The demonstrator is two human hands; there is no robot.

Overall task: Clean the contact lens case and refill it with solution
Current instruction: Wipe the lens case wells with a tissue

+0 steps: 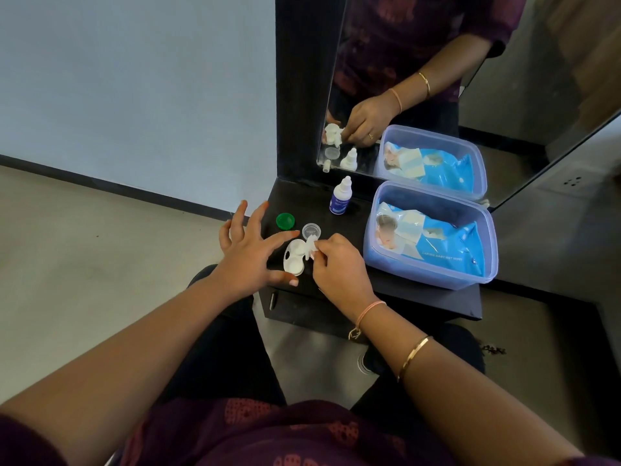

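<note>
A white contact lens case [293, 257] with two open wells lies on the dark shelf [396, 297]. My left hand [250, 250] holds it between forefinger and thumb, the other fingers spread. My right hand [337, 267] pinches a small white piece of wipe [311, 245] against the case's right edge. A green cap [285, 220] and a clear cap [311, 231] lie just behind the case. The solution bottle [340, 197], white with a blue label, stands upright farther back with its cap on.
A translucent plastic tub [484, 264] with a blue pack of wet wipes [447, 243] fills the shelf's right side. A mirror [470, 79] stands behind and repeats the scene. The shelf's left edge drops to the floor [84, 247]. My knees are below the front edge.
</note>
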